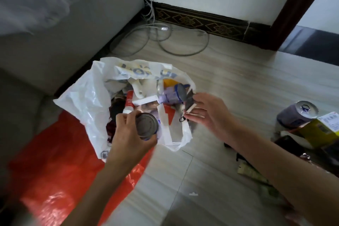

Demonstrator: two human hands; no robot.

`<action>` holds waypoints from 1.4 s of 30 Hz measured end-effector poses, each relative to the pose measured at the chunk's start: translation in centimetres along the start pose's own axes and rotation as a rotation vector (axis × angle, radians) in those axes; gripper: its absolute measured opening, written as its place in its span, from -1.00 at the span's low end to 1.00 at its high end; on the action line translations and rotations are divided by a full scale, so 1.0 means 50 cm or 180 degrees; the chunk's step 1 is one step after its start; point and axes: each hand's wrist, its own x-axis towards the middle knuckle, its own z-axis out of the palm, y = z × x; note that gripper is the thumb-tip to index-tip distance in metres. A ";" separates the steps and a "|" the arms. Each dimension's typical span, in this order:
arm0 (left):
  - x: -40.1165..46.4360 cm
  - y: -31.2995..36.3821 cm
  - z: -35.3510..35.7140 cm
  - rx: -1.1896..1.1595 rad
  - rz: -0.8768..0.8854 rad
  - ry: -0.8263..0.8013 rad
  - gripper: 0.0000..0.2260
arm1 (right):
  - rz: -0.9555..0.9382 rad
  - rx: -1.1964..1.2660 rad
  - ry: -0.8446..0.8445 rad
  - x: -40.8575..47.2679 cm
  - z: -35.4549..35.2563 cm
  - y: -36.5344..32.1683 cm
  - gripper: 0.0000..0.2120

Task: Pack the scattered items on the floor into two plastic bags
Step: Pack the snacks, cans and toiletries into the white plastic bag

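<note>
A white plastic bag stands open on the floor, holding several items, among them a purple can and a red-and-white tube. My left hand grips a metal can over the bag's near side. My right hand is at the bag's right rim, its fingers loosely spread beside a small dark flat item that tips into the bag. Whether the fingers still touch it is unclear. A red plastic bag lies flat under and left of the white bag.
More items lie on the floor at the right: a purple can, a yellow package, dark wrappers and a pale tube. Grey cables coil near the wall. A grey sofa bounds the left side.
</note>
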 end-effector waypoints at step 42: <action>-0.018 0.019 0.168 0.0929 0.1561 -0.0128 -0.41 | -0.0645 -0.5336 0.0503 -0.083 -0.362 0.141 -0.61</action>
